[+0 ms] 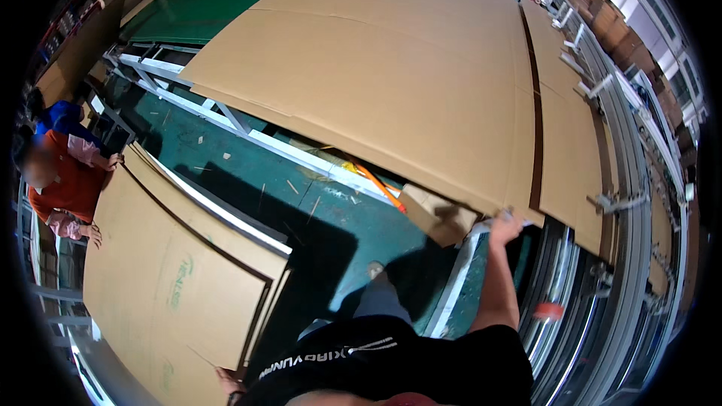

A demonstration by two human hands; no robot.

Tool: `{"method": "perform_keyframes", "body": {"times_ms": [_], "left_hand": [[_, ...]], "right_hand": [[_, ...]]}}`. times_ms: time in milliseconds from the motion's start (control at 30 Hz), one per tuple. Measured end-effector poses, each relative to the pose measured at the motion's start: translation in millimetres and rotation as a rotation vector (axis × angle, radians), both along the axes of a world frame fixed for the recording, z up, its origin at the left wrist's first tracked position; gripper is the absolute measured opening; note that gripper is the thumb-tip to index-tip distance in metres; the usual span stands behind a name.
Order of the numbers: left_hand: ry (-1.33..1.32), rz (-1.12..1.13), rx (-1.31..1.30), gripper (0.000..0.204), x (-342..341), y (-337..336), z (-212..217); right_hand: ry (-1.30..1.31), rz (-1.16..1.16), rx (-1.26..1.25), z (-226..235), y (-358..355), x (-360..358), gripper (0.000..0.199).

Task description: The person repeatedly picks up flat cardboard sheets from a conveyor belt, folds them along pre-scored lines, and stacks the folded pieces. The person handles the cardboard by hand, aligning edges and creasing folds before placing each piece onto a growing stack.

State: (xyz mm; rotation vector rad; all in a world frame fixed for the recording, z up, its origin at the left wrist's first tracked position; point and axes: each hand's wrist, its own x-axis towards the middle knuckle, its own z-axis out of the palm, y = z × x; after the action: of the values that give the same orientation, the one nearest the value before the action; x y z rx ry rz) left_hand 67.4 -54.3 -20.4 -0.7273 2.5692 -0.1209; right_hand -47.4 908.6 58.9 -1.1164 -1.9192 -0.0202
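Head cam: I've got R hand (507,227) at near edge of big cardboard sheet (376,75), which lies over white frame (278,149); fingers bent, can't tell if gripping. L hand (227,382) touches lower edge of printed cardboard (135,278); fingers partly hidden, can't tell opening. Co-worker (71,188) opp. side, hands on same printed cardboard.

Large cardboard sheet (376,68) ahead of you, your right hand (506,228) at its near right corner. Narrower cardboard strip (568,128) right of it, metal rollers (553,278) nearer you. Cardboard stack (165,256) left, your left hand (227,381) at its near end, two co-workers (69,188) beyond.
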Motion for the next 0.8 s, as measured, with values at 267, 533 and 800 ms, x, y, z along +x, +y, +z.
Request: {"method": "perform_keyframes", "body": {"times_ms": [267, 533, 800], "left_hand": [[-0.396, 0.130, -0.177, 0.031, -75.0, 70.5, 7.6], [0.275, 0.793, -0.050, 0.031, -83.6, 166.7, 50.6], [0.197, 0.425, 0.174, 0.059, -97.6, 181.2, 102.8]], "right_hand": [[0.569, -0.015, -1.184, -76.7, 224.2, 130.0, 0.025], [0.541, 0.429, -1.665, 42.0, 70.7, 41.8, 0.023], [0.410, 1.145, -2.186, 194.1, -299.2, -202.6, 0.033]]}}
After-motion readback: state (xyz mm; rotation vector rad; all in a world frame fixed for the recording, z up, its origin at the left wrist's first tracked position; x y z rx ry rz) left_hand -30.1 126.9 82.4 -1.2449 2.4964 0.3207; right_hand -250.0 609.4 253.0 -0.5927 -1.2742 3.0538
